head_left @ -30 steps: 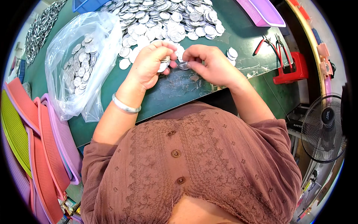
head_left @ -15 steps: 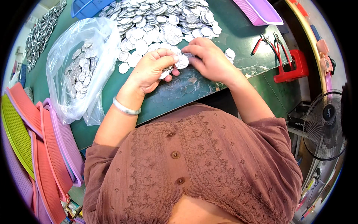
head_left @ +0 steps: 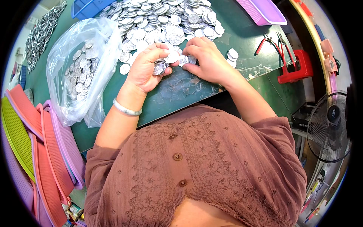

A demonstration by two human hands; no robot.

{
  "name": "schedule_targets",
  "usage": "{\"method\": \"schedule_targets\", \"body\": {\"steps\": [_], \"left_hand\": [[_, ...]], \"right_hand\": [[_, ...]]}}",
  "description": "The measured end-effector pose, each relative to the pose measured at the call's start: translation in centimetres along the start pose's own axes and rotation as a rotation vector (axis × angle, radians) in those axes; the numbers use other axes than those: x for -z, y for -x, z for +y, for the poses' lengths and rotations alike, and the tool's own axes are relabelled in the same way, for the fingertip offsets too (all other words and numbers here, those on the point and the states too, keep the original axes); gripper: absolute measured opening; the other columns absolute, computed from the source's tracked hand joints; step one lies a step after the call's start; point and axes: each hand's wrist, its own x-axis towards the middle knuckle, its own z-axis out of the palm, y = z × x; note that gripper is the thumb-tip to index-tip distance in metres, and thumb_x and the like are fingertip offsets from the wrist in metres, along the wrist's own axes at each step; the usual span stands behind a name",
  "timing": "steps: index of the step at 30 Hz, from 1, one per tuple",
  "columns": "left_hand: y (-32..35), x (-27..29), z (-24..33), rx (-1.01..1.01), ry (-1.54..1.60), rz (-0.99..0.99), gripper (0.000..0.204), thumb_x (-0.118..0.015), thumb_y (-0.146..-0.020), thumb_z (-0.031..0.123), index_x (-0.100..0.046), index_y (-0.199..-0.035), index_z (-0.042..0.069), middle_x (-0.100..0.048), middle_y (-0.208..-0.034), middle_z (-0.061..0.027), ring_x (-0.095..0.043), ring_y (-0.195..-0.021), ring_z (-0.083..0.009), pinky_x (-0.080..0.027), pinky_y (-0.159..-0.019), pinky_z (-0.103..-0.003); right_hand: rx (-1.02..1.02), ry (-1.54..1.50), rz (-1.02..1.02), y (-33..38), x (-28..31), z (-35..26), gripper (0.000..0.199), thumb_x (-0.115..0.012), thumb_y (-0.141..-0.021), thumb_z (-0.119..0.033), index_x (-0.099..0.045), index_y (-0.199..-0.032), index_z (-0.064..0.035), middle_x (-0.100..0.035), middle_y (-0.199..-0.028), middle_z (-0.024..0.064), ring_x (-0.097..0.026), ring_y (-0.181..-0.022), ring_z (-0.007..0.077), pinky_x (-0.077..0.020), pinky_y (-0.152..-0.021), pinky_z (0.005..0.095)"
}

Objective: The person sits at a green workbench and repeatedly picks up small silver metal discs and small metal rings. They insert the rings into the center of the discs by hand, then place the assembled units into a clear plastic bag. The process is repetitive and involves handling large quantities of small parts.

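Green and scuffed, the tabletop (head_left: pixel 162 102) runs away from the seated person's lap. Just past its near edge, the left hand (head_left: pixel 145 70) curls around several silver discs (head_left: pixel 160 68), its thumb pressing one against the fingers. Close beside it, the right hand (head_left: pixel 210 62) is bent, thumb and fingers on either side of more discs; whether it pinches them I cannot tell. To the left stands a clear plastic bag (head_left: pixel 96 109) with similar discs inside; to the right lie red-handled pliers (head_left: pixel 259 46). Beyond the hands spreads a large heap of discs (head_left: pixel 162 28), with a blue basket (head_left: pixel 89 9) at its left and a purple basket (head_left: pixel 264 15) farther right.
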Motion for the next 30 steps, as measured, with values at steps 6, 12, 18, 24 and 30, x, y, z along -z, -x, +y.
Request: {"method": "schedule_targets", "body": {"steps": [6, 12, 18, 24, 30], "left_hand": [[0.1, -0.3, 0.3, 0.001, -0.035, 0.006, 0.015, -0.051, -0.078, 0.005, -0.051, -0.092, 0.0, -0.055, -0.082, -0.0123, -0.056, -0.067, -0.0172, -0.045, -0.048, -0.021], [-0.1, 0.3, -0.1, -0.021, 0.09, -0.024, 0.014, -0.051, -0.078, 0.004, -0.051, -0.091, -0.001, -0.055, -0.084, -0.013, -0.056, -0.068, -0.0182, -0.046, -0.048, -0.021], [0.0, 0.2, -0.2, 0.025, 0.122, -0.061, 0.015, -0.052, -0.079, 0.004, -0.051, -0.094, 0.0, -0.056, -0.084, -0.0131, -0.058, -0.07, -0.0204, -0.048, -0.048, -0.022], [0.3, -0.5, -0.4, 0.019, 0.052, -0.127, 0.013, -0.056, -0.08, 0.005, -0.053, -0.092, 0.002, -0.057, -0.079, -0.009, -0.058, -0.067, -0.0165, -0.046, -0.047, -0.021], [0.6, -0.8, -0.5, -0.041, 0.034, -0.113, 0.011, -0.059, -0.078, 0.006, -0.055, -0.088, 0.002, -0.059, -0.074, -0.0071, -0.059, -0.063, -0.014, -0.046, -0.047, -0.02]], "right_hand": [[-0.004, -0.185, 0.064, -0.1, -0.4, 0.9, 0.015, -0.062, -0.068, -0.011, -0.06, -0.081, -0.0035, -0.054, -0.079, 0.0074, -0.051, -0.078, 0.0242, -0.0422, -0.07, 0.0337], [-0.487, -0.857, 0.059, 0.2, 1.0, 0.3, 0.012, -0.061, -0.073, -0.008, -0.06, -0.082, -0.0005, -0.056, -0.07, -0.0004, -0.05, -0.063, 0.008, -0.0398, -0.057, 0.0218], [-0.444, -1.088, 0.15, 0.2, 1.6, -0.6, 0.011, -0.06, -0.077, -0.007, -0.059, -0.086, 0.0006, -0.057, -0.072, 0.0001, -0.051, -0.063, 0.0062, -0.0414, -0.057, 0.0189], [-0.383, -1.189, 0.227, 0.4, 0.8, -0.7, 0.01, -0.058, -0.081, -0.004, -0.058, -0.089, 0.0016, -0.059, -0.074, 0.0026, -0.057, -0.065, 0.0088, -0.0456, -0.058, 0.0204], [-0.38, -1.231, 0.218, 0.7, 0.1, -0.3, 0.011, -0.057, -0.081, -0.003, -0.057, -0.09, 0.0022, -0.06, -0.076, 0.0043, -0.058, -0.066, 0.01, -0.0461, -0.059, 0.0209]]}}
